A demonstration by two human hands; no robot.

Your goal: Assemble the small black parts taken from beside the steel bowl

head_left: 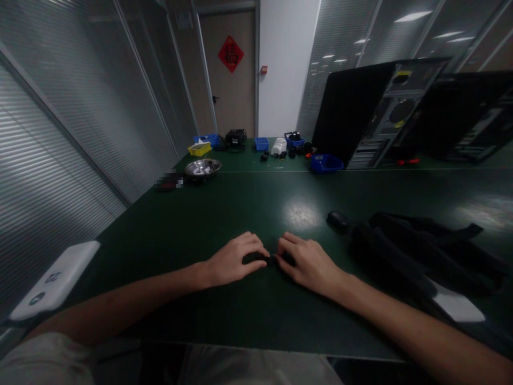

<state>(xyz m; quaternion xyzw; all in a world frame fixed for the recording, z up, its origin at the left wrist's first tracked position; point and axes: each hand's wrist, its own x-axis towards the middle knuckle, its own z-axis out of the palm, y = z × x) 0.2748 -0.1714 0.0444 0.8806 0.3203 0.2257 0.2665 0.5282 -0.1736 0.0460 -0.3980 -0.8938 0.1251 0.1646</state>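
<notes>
Both hands meet over the green table, close to its front edge. Between them is a small black object (272,261), thin where it shows; its kind cannot be made out in the dim light. My left hand (236,259) pinches its left end between thumb and fingers. At the other end, the thumb and curled fingers of my right hand (308,262) close on it. My fingers cover most of the object. Beyond my right hand lies a black computer mouse (337,220), apart from it.
A black bag or cloth with straps (417,251) lies at right. A white box-like device (56,278) is at the left edge. Farther back stand a metal bowl (202,168), a yellow basket (199,149), a blue bin (326,163) and a black computer tower (355,112).
</notes>
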